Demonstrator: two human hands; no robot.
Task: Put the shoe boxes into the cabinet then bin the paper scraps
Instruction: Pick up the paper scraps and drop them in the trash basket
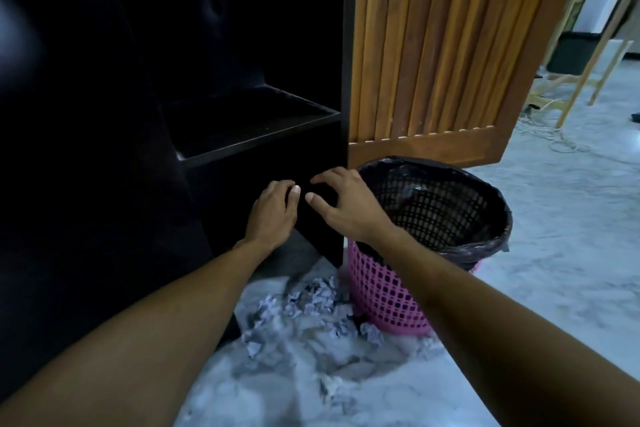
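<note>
left hand [273,210] and right hand [348,206] grip black shoe box [320,222], fingers curled.

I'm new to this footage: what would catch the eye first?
The pink bin with its black liner stands out, on the floor right of the dark cabinet, by its slatted wooden door. Crumpled paper scraps lie scattered in front of it. The left hand and right hand reach to something dark at the cabinet's lowest opening, too dim to identify.
</note>
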